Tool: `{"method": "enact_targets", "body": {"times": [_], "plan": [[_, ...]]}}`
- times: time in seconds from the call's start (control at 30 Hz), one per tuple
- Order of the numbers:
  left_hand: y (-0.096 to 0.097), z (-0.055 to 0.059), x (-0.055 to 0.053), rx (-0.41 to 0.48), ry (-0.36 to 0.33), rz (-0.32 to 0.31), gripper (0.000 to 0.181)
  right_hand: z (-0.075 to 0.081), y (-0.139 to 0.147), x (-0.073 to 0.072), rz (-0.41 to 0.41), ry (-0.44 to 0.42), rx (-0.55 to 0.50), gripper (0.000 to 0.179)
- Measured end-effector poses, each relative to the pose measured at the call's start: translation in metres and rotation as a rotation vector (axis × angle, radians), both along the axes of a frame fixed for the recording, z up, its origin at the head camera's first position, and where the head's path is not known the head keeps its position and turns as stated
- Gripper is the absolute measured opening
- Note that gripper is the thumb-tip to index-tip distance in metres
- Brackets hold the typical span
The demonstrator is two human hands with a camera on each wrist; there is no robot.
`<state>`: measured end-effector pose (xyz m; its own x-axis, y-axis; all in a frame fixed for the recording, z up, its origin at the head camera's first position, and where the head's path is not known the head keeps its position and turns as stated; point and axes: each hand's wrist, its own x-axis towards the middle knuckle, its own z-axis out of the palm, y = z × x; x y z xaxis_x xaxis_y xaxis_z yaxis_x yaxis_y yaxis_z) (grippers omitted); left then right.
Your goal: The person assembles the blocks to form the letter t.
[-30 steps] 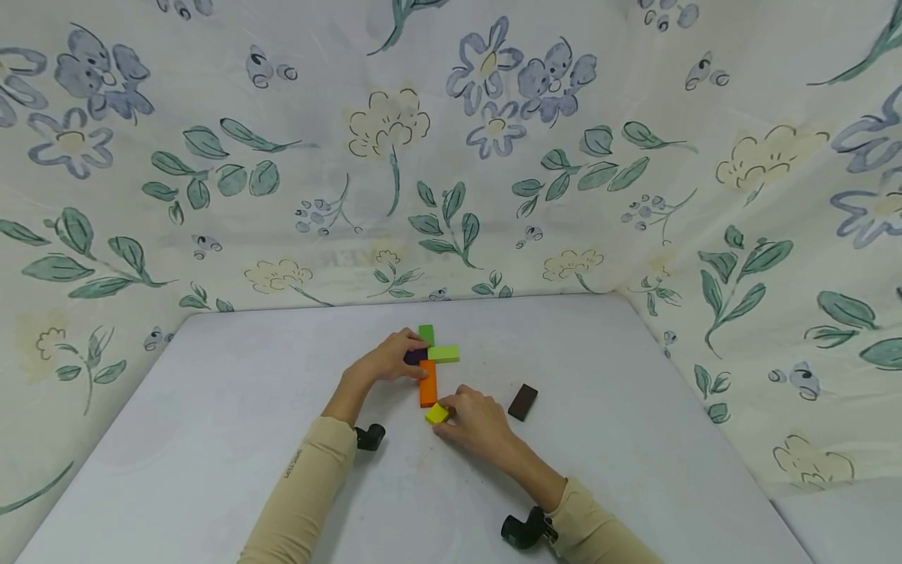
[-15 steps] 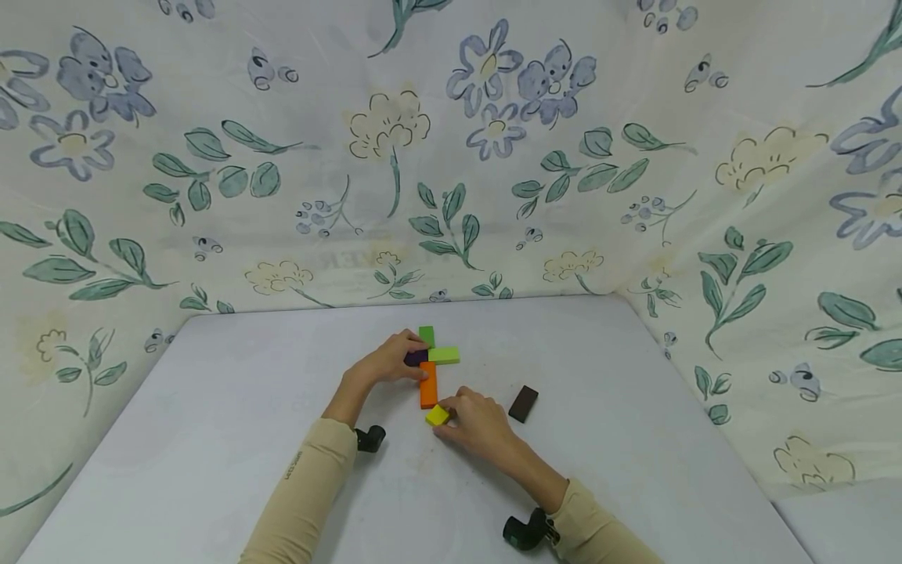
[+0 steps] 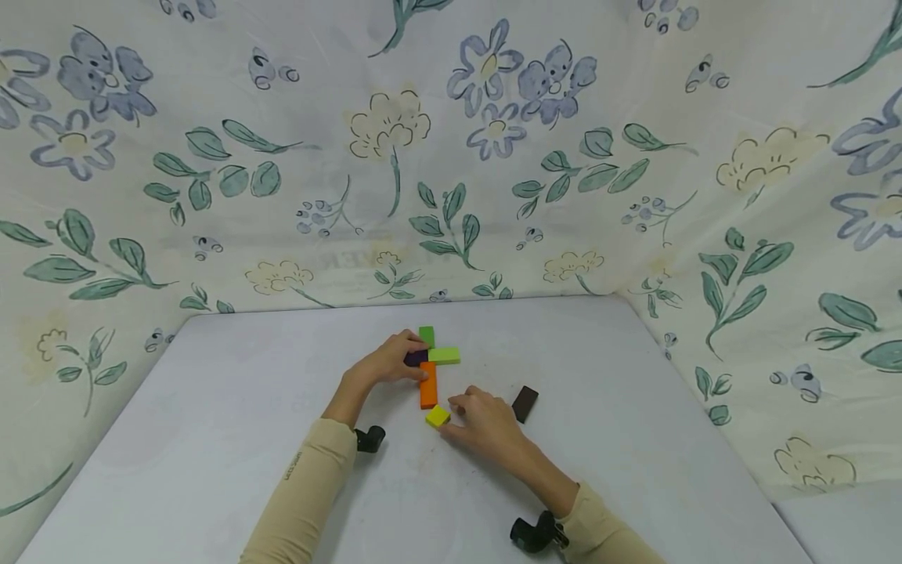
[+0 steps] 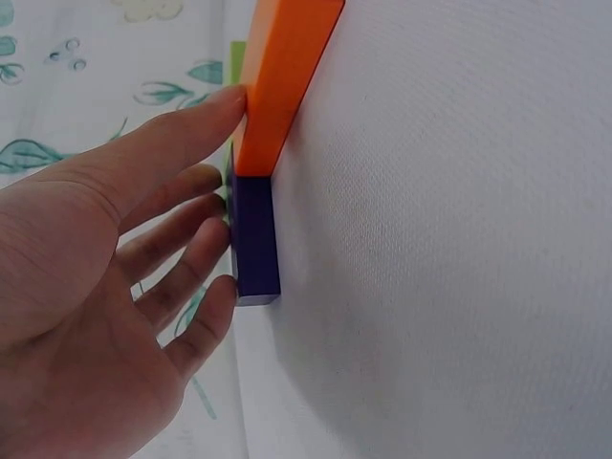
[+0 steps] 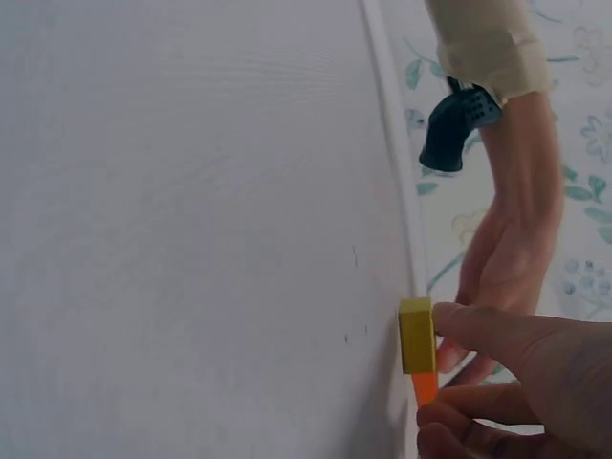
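My left hand (image 3: 387, 358) rests at a row of coloured blocks. Its thumb touches the orange block (image 4: 279, 86), and its loosely bent fingers lie along the dark purple block (image 4: 254, 234). A green block (image 3: 427, 337) and a lime green block (image 3: 444, 356) adjoin the purple one. Near the orange block's front end lies a small yellow block (image 3: 438, 416), turned at an angle. My right hand (image 3: 489, 423) is just to the right of the yellow block, thumb and fingers spread apart; in the right wrist view the thumb is close beside it.
A dark brown block (image 3: 524, 404) lies behind my right hand, partly covered by it. All the blocks are on a white table (image 3: 211, 423). Floral cloth (image 3: 451, 157) rises along its back and right. Each wrist carries a black camera (image 3: 533, 533).
My right hand has let go of the yellow block and drawn slightly right, now overlapping the brown block. The left hand and the other blocks stay put.
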<state>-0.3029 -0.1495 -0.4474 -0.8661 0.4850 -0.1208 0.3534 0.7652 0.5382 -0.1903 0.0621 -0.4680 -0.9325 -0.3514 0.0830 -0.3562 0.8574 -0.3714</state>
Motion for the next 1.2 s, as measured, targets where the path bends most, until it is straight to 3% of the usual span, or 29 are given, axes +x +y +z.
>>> {"method": "enact_targets", "body": {"times": [0.3, 0.7, 1.2], "plan": [[0.0, 0.002, 0.001, 0.0, -0.004, -0.006, 0.059, 0.007, 0.018, 0.001, -0.056, 0.016, 0.006, 0.05], [-0.001, 0.0, -0.002, 0.007, -0.017, -0.008, 0.058, 0.009, 0.053, -0.004, -0.138, 0.109, -0.016, 0.048], [-0.002, -0.004, -0.002, 0.002, -0.024, 0.001, 0.058, 0.012, 0.086, -0.007, -0.199, 0.128, -0.025, 0.049]]}}
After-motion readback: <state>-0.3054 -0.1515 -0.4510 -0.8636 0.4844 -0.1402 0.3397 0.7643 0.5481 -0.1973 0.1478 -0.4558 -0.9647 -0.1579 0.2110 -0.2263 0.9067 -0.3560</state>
